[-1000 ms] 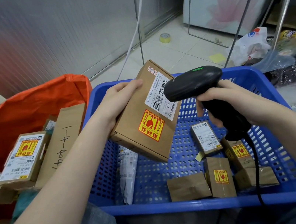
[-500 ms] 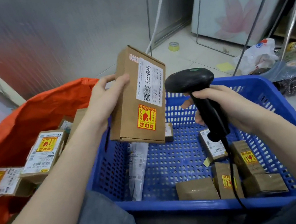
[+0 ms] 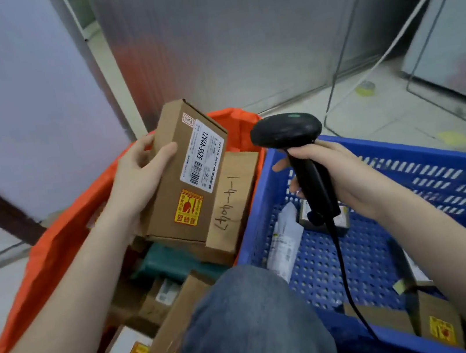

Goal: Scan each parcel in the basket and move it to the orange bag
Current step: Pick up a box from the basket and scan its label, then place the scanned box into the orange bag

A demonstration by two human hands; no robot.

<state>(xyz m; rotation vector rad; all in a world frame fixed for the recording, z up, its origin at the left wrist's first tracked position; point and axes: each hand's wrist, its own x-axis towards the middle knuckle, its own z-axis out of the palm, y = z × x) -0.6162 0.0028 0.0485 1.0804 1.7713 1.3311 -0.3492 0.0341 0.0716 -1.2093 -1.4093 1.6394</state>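
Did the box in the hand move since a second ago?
Yes. The cardboard box in the left hand went left, from over the blue basket to over the orange bag.

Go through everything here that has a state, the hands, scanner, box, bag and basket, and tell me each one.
left hand: gripping the cardboard box
cardboard box: closed, held tilted over the orange bag
right hand: closed round the scanner handle
scanner: held upright, green light on
orange bag: open, parcels inside
blue basket: parcels left inside
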